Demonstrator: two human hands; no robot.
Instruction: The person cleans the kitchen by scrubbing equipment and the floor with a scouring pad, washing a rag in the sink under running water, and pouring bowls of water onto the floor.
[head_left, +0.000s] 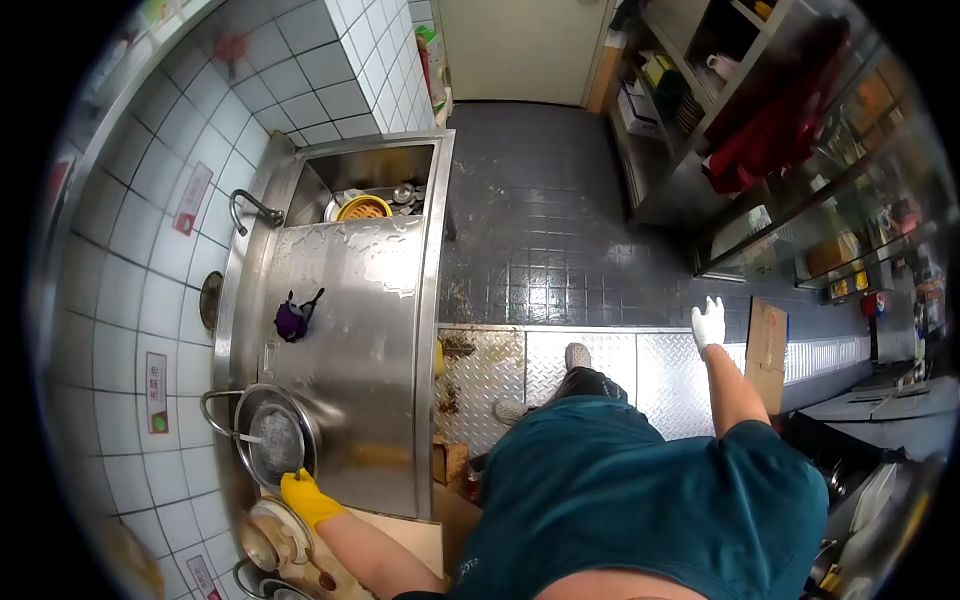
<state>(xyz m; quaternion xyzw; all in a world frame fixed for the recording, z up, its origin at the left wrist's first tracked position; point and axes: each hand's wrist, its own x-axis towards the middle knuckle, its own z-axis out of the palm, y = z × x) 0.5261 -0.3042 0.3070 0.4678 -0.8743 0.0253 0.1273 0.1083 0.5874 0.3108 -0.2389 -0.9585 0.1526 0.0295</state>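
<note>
My left hand (308,499), in a yellow glove, is closed on the rim of a round metal basin (310,430) at the lower left. Foamy or clear water (276,440) stands in the basin, below a curved faucet (215,400). Out to the right, over the floor, my right hand (708,324) wears a white glove; its fingers are apart and it holds nothing. A dark purple cloth or bundle (291,320) lies on the steel counter (360,340).
A steel sink (437,180) at the counter's far end holds a yellow-rimmed basket (364,208) and metal items. Pots and lids (262,545) stand beside the basin. Shelving (665,185) and a cardboard piece (766,350) are on the right. Metal plates (590,350) cover part of the floor.
</note>
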